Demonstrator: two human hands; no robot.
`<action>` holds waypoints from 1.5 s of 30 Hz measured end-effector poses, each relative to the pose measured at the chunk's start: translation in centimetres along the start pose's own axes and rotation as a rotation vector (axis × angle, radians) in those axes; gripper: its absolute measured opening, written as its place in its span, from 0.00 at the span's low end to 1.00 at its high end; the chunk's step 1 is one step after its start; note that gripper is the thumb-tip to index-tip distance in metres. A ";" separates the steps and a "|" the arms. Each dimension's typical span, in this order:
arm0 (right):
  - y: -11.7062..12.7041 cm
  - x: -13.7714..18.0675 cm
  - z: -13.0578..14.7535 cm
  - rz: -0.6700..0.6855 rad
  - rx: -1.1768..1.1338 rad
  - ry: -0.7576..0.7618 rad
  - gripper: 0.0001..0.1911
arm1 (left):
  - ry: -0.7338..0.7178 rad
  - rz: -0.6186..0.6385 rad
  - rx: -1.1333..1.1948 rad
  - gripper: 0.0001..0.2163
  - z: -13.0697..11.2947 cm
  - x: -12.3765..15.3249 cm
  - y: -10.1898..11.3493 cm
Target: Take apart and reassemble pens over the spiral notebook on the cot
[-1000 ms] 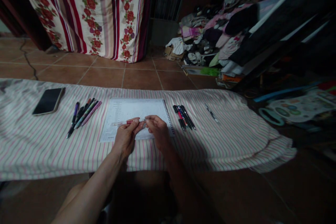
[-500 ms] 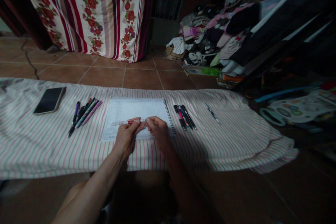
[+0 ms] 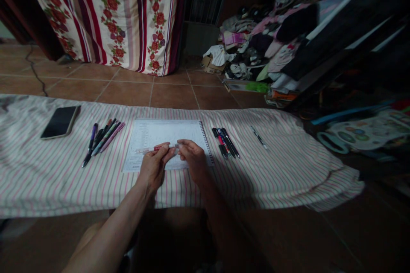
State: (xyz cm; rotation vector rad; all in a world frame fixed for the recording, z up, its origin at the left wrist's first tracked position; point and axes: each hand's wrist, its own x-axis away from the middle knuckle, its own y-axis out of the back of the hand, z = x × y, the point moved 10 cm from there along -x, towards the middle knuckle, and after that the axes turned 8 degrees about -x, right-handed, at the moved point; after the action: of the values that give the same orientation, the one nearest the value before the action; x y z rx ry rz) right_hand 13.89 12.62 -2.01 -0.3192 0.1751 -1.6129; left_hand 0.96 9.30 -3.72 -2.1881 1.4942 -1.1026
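Above the spiral notebook, my left hand is closed around a clear pen with a red part. The pen lies nearly level, its clear end pointing left. My right hand pinches at the pen's right end, thumb against fingers. A small pale bit shows between the two hands; whether it is a cap or the tip I cannot tell. Left of the notebook lies a bunch of pens. To its right is another group of pens, side by side.
A smartphone lies at the left on the striped cloth. One pen lies apart at the right. Beyond are a tiled floor, a flowered curtain and a heap of clothes.
Both hands have shifted very slightly, and the pen with them. My right fingertips have lifted a little and stretched leftward at the pen's end. The other things lie as before.
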 end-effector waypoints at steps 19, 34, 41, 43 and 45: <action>0.9 -0.1 -0.2 -0.087 -0.117 -0.042 0.13 | -0.027 -0.024 0.001 0.08 -0.5 -0.2 0.4; 0.9 -0.2 0.0 -0.086 -0.127 -0.028 0.14 | -0.055 -0.026 0.031 0.08 -0.7 -0.2 0.5; 1.1 -0.6 -0.5 -0.102 -0.127 -0.004 0.14 | -0.061 -0.052 0.028 0.09 -0.7 -0.2 0.8; 1.4 -0.9 -0.4 -0.112 -0.066 0.040 0.13 | -0.066 -0.053 0.031 0.08 -0.8 -0.2 0.8; 1.7 -1.1 0.0 -0.110 0.055 0.105 0.12 | -0.070 -0.052 0.035 0.08 -0.8 -0.2 0.8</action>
State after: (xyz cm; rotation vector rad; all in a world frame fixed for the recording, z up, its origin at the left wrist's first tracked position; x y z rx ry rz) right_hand 15.56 13.58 -2.63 -0.2051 0.1960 -1.7417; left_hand -0.18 9.30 -3.73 -2.2299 1.3859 -1.0486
